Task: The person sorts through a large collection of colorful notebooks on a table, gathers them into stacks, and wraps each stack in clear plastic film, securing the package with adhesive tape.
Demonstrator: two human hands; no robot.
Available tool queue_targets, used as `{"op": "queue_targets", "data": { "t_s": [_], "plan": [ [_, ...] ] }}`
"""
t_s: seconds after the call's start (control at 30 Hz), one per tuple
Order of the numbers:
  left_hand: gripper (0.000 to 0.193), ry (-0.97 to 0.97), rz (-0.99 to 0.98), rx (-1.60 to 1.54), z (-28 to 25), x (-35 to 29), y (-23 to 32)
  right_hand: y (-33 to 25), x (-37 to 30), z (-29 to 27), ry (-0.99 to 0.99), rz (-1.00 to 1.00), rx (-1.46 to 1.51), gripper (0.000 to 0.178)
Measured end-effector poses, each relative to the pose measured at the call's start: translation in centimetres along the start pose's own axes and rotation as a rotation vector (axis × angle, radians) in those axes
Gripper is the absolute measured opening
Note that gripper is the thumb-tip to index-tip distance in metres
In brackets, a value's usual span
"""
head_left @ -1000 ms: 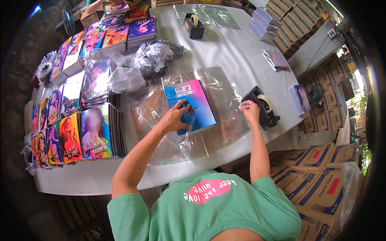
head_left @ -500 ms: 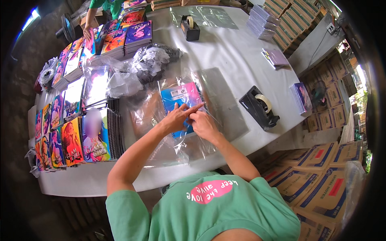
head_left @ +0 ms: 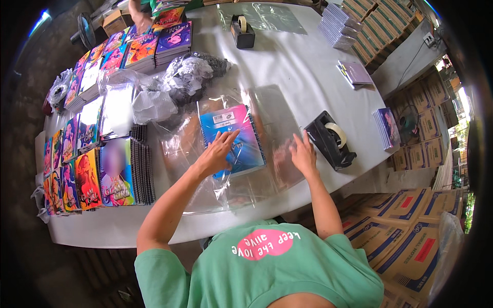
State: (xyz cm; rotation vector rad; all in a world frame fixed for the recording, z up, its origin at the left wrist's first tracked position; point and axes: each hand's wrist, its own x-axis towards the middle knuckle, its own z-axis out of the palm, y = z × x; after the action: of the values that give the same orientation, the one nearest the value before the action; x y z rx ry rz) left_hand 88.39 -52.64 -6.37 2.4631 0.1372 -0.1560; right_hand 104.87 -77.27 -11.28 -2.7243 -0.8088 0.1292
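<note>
A blue and pink spiral notebook [head_left: 248, 143] with a white label lies on clear plastic wrap [head_left: 203, 192] in front of me, part of the wrap lying over it. My left hand [head_left: 218, 152] rests on the notebook's middle, fingers stretched out and holding nothing. Off to the right, my right hand [head_left: 304, 154] is over the plastic's right side, close to the near black tape dispenser [head_left: 319, 134]. Its fingers are apart and nothing is between them.
Stacks of colourful notebooks [head_left: 115, 177] line the table's left side, beside crumpled plastic [head_left: 187, 77]. Another tape dispenser [head_left: 244, 38] stands farther back. Wrapped bundles [head_left: 336, 28] sit at the far right; cartons [head_left: 405, 231] fill the lower right. A co-worker's arm [head_left: 139, 18] reaches in at upper left.
My right hand has left the notebook and moved right toward the near tape dispenser. My left hand stays on the notebook. The co-worker's hand has shifted away from a nearer notebook stack.
</note>
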Motion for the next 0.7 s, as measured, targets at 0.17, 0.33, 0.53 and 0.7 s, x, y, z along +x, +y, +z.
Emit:
{"op": "queue_targets", "data": {
  "t_s": [0.17,0.33,0.53,0.7],
  "plan": [
    [0.105,0.028,0.018,-0.014,-0.1,-0.8,-0.9,-8.7,7.0,-1.5,-0.102,-0.254,0.720,0.071],
    [0.105,-0.020,0.044,0.032,0.2,0.1,-0.7,-12.3,18.4,4.3,-0.543,-0.173,1.118,0.093],
    [0.099,-0.030,-0.110,0.061,0.1,-0.6,0.2,-16.4,19.2,-4.9,-0.096,-0.703,0.733,0.072],
    [0.098,0.043,-0.021,0.094,2.2,-0.6,-1.3,-15.7,11.9,-3.0,-0.649,-1.398,0.210,0.070]
  ]
}}
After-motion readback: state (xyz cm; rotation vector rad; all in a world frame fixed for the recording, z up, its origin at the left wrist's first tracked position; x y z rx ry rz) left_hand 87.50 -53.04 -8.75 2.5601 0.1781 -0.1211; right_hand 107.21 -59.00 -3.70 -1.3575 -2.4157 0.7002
